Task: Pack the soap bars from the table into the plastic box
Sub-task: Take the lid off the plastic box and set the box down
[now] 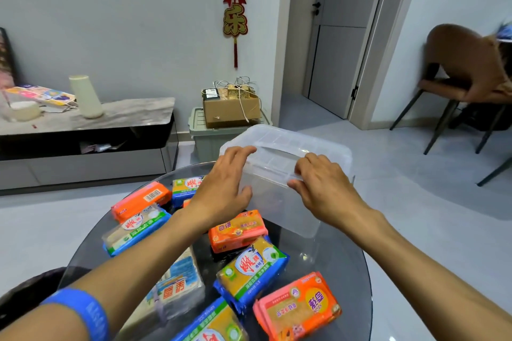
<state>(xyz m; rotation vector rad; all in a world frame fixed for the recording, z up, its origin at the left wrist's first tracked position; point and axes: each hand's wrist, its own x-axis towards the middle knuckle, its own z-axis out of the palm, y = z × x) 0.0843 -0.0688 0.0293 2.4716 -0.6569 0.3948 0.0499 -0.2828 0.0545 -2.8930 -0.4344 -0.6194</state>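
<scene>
Both hands, left and right, grasping the lid of the plastic box at the table's far edge. Best lifted evenly, both sides together. Soap bars spread unpacked across the near half.

A green bin stands by the wall. On top of it sits a cardboard box, above it hangs a red decoration, and far right of it stands a brown chair
</scene>
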